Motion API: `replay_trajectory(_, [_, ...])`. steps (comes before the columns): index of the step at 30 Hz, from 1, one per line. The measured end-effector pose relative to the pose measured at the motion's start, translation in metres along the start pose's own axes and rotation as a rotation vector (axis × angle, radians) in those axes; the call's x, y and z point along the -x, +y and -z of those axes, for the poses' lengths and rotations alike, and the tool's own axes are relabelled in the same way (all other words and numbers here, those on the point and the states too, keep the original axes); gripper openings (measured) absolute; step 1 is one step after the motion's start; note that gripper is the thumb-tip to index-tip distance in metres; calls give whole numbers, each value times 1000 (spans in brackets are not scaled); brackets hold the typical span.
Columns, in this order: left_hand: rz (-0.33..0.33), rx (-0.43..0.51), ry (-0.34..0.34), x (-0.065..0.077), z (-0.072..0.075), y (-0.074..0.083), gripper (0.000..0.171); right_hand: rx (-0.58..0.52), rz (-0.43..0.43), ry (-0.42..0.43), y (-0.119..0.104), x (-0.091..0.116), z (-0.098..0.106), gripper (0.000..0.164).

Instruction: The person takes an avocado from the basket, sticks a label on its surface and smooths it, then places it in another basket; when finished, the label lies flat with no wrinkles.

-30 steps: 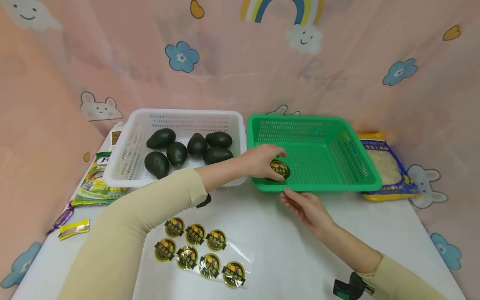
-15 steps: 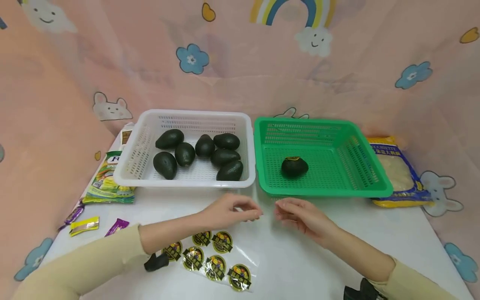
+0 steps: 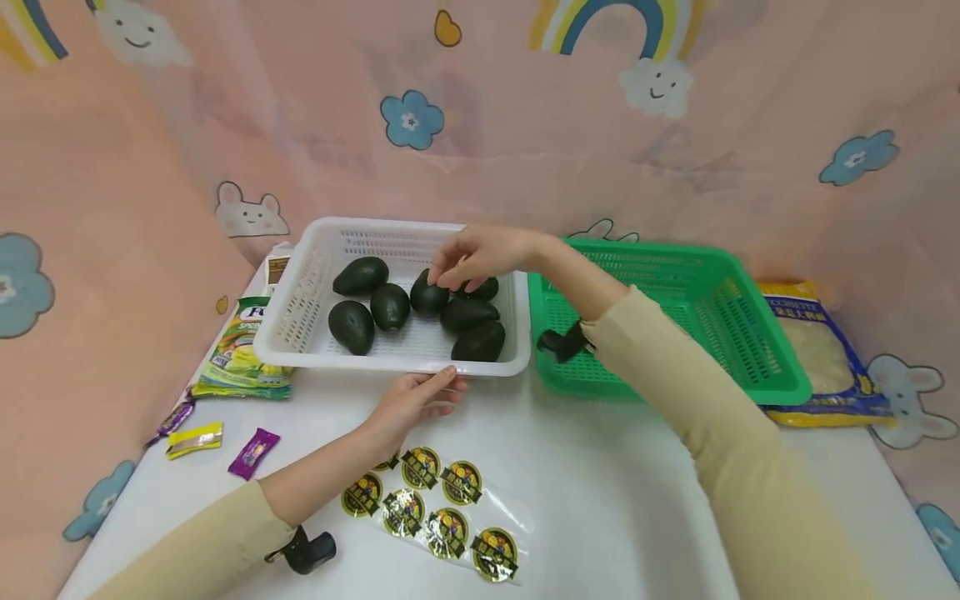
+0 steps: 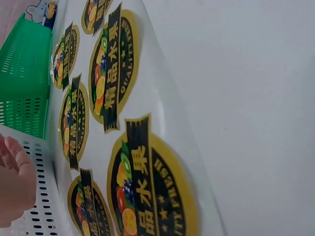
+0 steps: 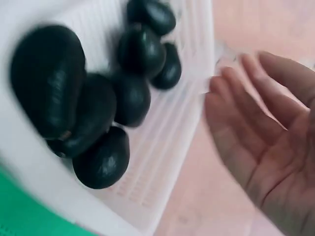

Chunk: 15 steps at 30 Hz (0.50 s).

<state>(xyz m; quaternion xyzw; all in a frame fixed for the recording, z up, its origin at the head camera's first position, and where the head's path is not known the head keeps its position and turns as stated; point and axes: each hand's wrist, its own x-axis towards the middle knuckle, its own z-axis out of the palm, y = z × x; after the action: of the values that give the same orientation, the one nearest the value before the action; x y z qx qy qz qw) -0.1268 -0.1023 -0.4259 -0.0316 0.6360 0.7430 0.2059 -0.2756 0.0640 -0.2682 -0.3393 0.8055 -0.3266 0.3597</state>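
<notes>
Head view: we see the right hand over the white basket, fingers loosely bent, holding nothing, seven avocados beneath and beside it. The left hand, relaxed, is at the near rim; whether touching, we cannot tell. A sticker sheet lies on the table, nearer us than both hands.

Right hand partly hides rear-right avocado; sleeve covers part of green basket.
</notes>
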Motion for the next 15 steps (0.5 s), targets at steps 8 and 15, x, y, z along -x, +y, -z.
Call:
replay_trajectory(8, [-22, -56, -13, 0, -3, -1, 49, 187, -503, -199, 29, -55, 22, 39])
replay_trajectory(15, [-25, -57, -12, -1, 1, -1, 49, 151, -444, -203, 45, -74, 5, 49])
